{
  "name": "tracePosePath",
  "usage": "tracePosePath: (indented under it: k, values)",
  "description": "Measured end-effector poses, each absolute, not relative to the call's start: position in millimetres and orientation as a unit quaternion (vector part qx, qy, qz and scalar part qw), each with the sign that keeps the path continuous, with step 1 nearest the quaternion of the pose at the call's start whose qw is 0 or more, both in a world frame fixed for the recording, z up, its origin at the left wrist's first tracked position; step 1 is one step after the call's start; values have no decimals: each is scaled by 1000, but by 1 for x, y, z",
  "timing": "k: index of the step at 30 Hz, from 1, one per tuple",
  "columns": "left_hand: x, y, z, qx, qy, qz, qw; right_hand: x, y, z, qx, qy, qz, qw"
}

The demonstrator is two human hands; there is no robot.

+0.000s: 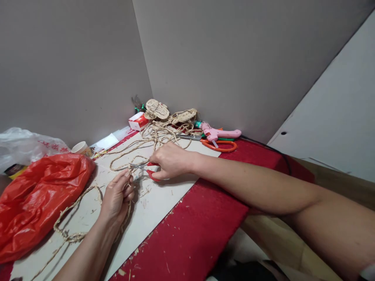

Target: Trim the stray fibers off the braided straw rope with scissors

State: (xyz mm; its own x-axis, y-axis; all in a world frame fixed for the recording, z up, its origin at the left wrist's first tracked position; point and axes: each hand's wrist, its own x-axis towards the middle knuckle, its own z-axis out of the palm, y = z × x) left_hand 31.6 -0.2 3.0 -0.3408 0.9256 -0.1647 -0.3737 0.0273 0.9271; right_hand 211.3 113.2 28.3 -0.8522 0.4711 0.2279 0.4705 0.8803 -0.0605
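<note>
My right hand is closed on a small pair of scissors with red handles. Their metal blades point left and meet the straw rope just above my left hand. My left hand pinches that braided straw rope, which hangs below the fingers and loops over the white board at the lower left. More of the rope lies in loose coils behind both hands. Whether the blades are apart or together on the rope is too small to tell.
A red plastic bag bulges at the left beside a paper cup. Behind the hands lie woven straw slippers, a red-and-white box, a pink glue gun and orange-handled scissors. Straw scraps litter the white board and red cloth.
</note>
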Motion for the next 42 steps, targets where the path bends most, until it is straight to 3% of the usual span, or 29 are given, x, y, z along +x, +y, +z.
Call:
tracePosePath:
  k: [17,42]
  values:
    - [33,-1,-2,280,540,636,475,211,105,35,-252,-963,15,91]
    - [30,-2,-3,287,527,639,482,208,111,27,-254,-953,109,126]
